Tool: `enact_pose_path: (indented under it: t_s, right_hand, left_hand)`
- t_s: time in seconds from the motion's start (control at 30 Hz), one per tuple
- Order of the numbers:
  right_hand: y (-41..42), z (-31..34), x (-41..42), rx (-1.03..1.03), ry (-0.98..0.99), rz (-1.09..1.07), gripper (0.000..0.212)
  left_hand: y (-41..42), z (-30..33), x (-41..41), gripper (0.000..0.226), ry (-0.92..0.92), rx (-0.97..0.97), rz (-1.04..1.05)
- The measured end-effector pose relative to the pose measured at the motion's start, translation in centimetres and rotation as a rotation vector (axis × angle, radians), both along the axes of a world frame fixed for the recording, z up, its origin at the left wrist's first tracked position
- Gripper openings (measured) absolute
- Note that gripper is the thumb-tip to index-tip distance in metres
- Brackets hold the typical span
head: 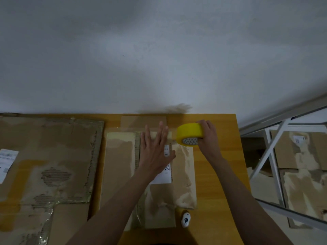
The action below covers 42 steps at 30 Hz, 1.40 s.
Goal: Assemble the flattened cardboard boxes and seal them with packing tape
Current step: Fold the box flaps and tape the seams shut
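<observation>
Head view: left hand (155,151) flat on box (120,167); right hand (208,137) grips tape roll (190,136); perhaps a cutter (185,219) nearby.

Both your arms reach forward, bare to the elbow. Your left hand (155,149) lies flat, palm down, fingers straight and a little spread, pressing down. Your right hand (207,137) is off to its right, fingers curled tight in a grip.
</observation>
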State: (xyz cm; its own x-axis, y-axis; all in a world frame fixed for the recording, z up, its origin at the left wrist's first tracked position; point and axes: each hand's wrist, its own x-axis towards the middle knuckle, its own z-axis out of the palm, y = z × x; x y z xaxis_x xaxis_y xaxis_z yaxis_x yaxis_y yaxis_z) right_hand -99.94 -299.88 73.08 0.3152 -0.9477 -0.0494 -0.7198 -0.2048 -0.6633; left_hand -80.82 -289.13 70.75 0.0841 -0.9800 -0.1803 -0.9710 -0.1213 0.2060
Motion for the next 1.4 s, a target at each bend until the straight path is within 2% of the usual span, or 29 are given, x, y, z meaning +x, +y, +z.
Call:
enact_pose_path:
  t_s: [0.13, 0.37, 0.67, 0.8, 0.87, 1.0, 1.07, 1.23, 1.4]
  right_hand:
    - [0.4, -2.3, 0.2, 0.121, -0.116, -0.101, 0.052]
    - [1.1, -4.5, 1.2, 0.192, -0.208, -0.204, 0.052]
    - [1.5, -4.5, 0.2, 0.258, -0.261, -0.18, 0.069]
    - [3.7, -4.6, -1.4, 0.311, -0.219, -0.242, 0.08]
    - [6.1, -4.8, -2.4, 0.359, -0.148, -0.306, 0.074]
    - [12.2, -5.4, -5.0, 0.563, 0.111, -0.247, 0.03]
    - [15.8, -5.7, -6.2, 0.669, 0.153, -0.203, 0.02]
    - [22.4, -6.7, -6.6, 0.891, 0.346, -0.04, 0.04]
    - [25.4, -8.1, -4.9, 0.781, 0.527, -0.055, 0.078]
  left_hand:
    - [0.0, 0.0, -0.1, 0.093, -0.028, 0.009, 0.004]
    - [-0.1, -0.1, -0.1, 0.094, -0.039, 0.034, 0.006]
    - [-0.1, 0.2, -0.3, 0.093, -0.058, 0.06, 0.002]
    - [-0.1, 0.4, -0.2, 0.094, -0.042, 0.064, -0.007]
    - [-0.2, 0.5, -0.2, 0.096, -0.018, 0.069, -0.015]
    - [-0.2, 0.3, -0.1, 0.097, 0.02, 0.062, -0.02]
    - [-0.1, 0.1, -0.1, 0.095, 0.03, 0.046, -0.033]
    - [-0.1, 0.1, -0.1, 0.094, 0.015, 0.04, -0.033]
    - [-0.2, 0.0, 0.0, 0.093, 0.025, 0.055, -0.034]
